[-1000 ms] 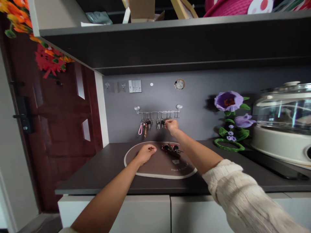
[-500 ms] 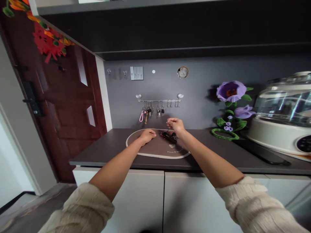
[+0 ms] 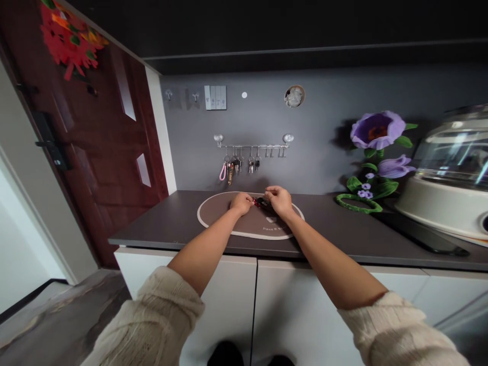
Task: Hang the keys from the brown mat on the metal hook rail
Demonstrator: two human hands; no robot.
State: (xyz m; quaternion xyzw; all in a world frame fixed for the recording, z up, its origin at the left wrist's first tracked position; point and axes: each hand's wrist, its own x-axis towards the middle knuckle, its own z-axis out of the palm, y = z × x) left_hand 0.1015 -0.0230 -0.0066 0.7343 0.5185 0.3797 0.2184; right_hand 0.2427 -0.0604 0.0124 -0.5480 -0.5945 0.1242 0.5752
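Observation:
A small dark red and black bundle of keys (image 3: pixel 261 203) lies on a brown oval mat (image 3: pixel 263 227) with a pale rim. Much of the bundle is hidden by my hands. My left hand (image 3: pixel 241 203) comes in from the left, its closed fingers at the bundle's left end. My right hand (image 3: pixel 279 200) curls over it from the right, fingertips on its top. The two hands nearly meet above the bundle, and I cannot see what lies under the fingers.
A metal hook rail (image 3: pixel 252 146) with several hanging keys runs along the grey wall above the mat. The dark countertop (image 3: pixel 152 223) ends at white cabinets (image 3: pixel 229 305). Purple artificial flowers (image 3: pixel 377 130) and a cooker with a glass lid (image 3: pixel 446 203) stand right; a red-brown door (image 3: pixel 110 152) is left.
My right hand has come down from the key rail to the bundle on the mat. My left hand has slid right to meet it. The view has tilted further down.

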